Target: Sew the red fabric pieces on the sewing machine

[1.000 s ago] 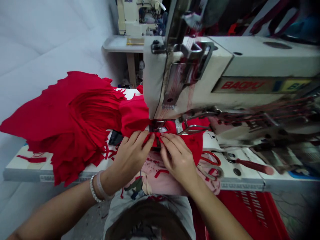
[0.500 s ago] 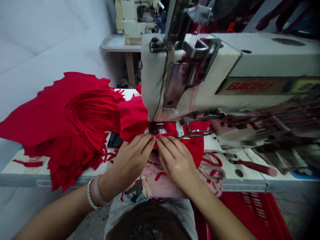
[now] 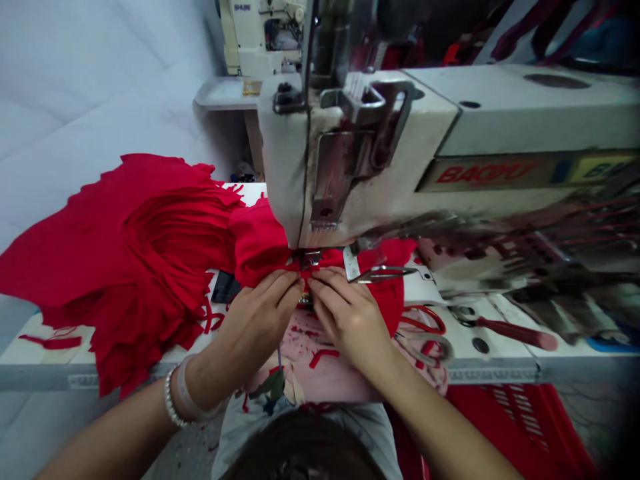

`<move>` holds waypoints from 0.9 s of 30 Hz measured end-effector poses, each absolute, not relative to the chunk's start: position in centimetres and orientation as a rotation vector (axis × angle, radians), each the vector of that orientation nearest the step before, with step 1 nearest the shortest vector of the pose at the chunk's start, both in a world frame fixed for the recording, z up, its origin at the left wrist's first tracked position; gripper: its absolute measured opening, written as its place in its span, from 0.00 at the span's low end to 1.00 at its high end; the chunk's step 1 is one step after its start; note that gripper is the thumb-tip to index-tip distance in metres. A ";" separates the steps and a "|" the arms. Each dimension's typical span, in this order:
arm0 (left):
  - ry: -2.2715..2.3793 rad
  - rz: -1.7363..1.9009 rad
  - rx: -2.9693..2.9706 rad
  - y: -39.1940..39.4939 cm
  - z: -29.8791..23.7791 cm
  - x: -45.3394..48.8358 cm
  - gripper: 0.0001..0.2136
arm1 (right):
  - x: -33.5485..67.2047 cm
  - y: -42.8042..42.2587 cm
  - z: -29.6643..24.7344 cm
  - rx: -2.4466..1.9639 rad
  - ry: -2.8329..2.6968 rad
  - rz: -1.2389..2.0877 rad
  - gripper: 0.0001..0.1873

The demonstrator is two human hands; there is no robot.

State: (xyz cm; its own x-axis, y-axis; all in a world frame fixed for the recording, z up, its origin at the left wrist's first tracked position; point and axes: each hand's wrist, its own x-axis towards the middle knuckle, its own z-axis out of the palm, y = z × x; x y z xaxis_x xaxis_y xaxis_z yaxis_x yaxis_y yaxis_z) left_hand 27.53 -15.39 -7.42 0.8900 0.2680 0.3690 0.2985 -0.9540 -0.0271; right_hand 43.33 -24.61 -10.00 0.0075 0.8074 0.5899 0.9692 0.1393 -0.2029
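Note:
Red fabric [image 3: 257, 240] lies under the presser foot [image 3: 307, 260] of a white sewing machine [image 3: 285, 153]. On the fabric just in front of the foot, to its left, my left hand [image 3: 263, 310] presses with fingers closed together. My right hand [image 3: 350, 317] grips the fabric edge on the other side, fingertips close to those of the left. The fabric spreads out past the right hand, beneath a wire guide [image 3: 385, 273]. The fingertips partly hide the fabric edge between them.
A thick pile of red cut pieces [image 3: 165, 233] hangs over the table edge at left. Red-handled scissors [image 3: 425, 320] and a red-handled tool [image 3: 517, 332] lie at right. Pink cloth with scraps [image 3: 320, 373] covers the front edge. Below stands a red basket [image 3: 525, 427].
The camera view has shifted slightly, so the machine appears further left. Both hands stay at the presser foot, their fingertips still on the red fabric.

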 end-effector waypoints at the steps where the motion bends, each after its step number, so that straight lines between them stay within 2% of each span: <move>1: -0.432 -0.589 -2.983 -15.2 -7.5 27.5 0.13 | 43.3 -24.6 -9.9 -1.699 -1.824 -0.316 0.13; 8: -0.420 -0.610 -2.970 -14.6 -7.8 27.6 0.13 | 43.3 -24.4 -9.9 -1.695 -1.858 -0.323 0.15; 15: -0.490 -0.519 -3.002 -14.9 -7.7 28.2 0.12 | 42.8 -24.1 -9.9 -1.669 -1.954 -0.615 0.14; 17: -0.608 -0.654 -3.006 -14.3 -8.1 27.6 0.11 | 42.9 -25.2 -9.8 -1.594 -2.005 -0.591 0.15; 19: -0.865 -0.957 -2.910 -13.3 -8.6 26.5 0.10 | 43.4 -27.1 -10.0 -1.506 -2.008 -0.490 0.16; 22: -1.424 -1.291 -2.886 -11.9 -9.2 24.4 0.19 | 44.7 -30.5 -11.2 -1.599 -1.640 -0.476 0.13; 24: -1.844 -1.130 -3.197 -11.7 -9.2 23.0 0.21 | 45.7 -32.3 -12.4 -1.761 -1.315 -0.332 0.09; 27: -2.412 -0.759 -3.442 -11.9 -8.8 20.7 0.23 | 46.8 -34.2 -12.8 -1.756 -1.176 0.328 0.08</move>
State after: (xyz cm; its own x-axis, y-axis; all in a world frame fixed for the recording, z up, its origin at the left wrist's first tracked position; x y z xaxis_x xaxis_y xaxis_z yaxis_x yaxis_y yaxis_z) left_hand 20.75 -11.91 -8.80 0.4998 0.8102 -0.3063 0.4887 0.0281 0.8720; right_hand 46.82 -34.22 -12.84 0.4987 0.8237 0.2697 0.5652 -0.0732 -0.8217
